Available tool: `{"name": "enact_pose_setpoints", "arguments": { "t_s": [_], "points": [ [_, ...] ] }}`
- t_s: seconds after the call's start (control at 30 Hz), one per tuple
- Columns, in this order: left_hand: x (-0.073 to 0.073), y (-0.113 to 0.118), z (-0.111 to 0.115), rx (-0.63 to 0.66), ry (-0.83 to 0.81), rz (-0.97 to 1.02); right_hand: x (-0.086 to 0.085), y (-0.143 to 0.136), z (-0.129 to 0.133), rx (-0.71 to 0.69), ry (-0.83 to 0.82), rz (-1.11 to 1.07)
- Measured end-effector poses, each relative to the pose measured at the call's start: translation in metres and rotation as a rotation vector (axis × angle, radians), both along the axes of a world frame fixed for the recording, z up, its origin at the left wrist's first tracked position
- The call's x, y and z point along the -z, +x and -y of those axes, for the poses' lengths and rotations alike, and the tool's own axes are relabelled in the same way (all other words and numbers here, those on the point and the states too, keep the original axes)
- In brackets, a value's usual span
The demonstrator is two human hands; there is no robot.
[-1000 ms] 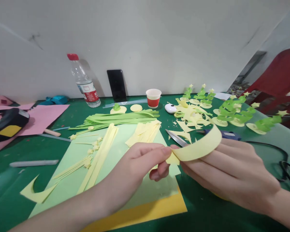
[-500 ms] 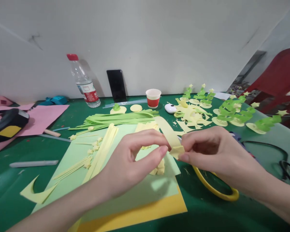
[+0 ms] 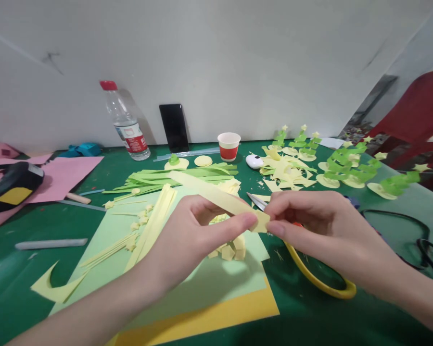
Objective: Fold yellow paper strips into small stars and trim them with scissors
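Between my two hands is a pale yellow paper strip [image 3: 216,194], folded over at its right end, its long free end reaching up and to the left. My left hand [image 3: 202,235] pinches it near the fold with thumb and index finger. The fingertips of my right hand [image 3: 306,221] grip the folded end. Under my right hand lie scissors [image 3: 321,286] with yellow handles; part of them is hidden, the blade tips pointing up-left. Below the strip, several small folded yellow paper pieces [image 3: 234,247] rest on a light green sheet [image 3: 195,288], partly behind my left hand.
Green strips [image 3: 180,179], yellow strips [image 3: 155,221] and yellow scraps [image 3: 286,170] lie around. Behind stand a water bottle [image 3: 130,129], a phone [image 3: 173,127] and a paper cup [image 3: 229,146]. Several green spiral paper pieces with stars [image 3: 353,166] stand right. A black-and-yellow tool [image 3: 12,187] sits left.
The strip's free end has swung left and now lies over the left hand's fingers. Its folded end has turned flatter, and the scissor blades have come into view.
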State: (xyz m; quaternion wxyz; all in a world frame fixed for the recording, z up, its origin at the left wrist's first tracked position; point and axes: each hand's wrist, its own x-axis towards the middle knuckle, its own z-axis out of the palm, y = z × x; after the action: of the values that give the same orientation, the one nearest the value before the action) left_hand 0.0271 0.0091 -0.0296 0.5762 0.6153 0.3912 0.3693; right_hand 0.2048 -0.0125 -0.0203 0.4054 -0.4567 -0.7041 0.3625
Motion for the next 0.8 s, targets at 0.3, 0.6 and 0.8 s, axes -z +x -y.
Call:
{"name": "enact_pose_setpoints", "arguments": {
  "t_s": [0.3, 0.6, 0.8],
  "points": [
    [-0.0030, -0.0006, 0.0071, -0.028, -0.015, 0.151, 0.0034, 0.0023, 0.0063, 0.126, 0.791, 0.170],
    [-0.0033, -0.0002, 0.0077, 0.058, -0.109, 0.163, 0.0079, 0.0048, 0.0080, 0.094, 0.800, 0.131],
    [-0.0056, -0.0001, 0.0069, 0.082, -0.174, 0.151, 0.0030, 0.0077, 0.0032, 0.024, 0.780, 0.087]
  ]
}}
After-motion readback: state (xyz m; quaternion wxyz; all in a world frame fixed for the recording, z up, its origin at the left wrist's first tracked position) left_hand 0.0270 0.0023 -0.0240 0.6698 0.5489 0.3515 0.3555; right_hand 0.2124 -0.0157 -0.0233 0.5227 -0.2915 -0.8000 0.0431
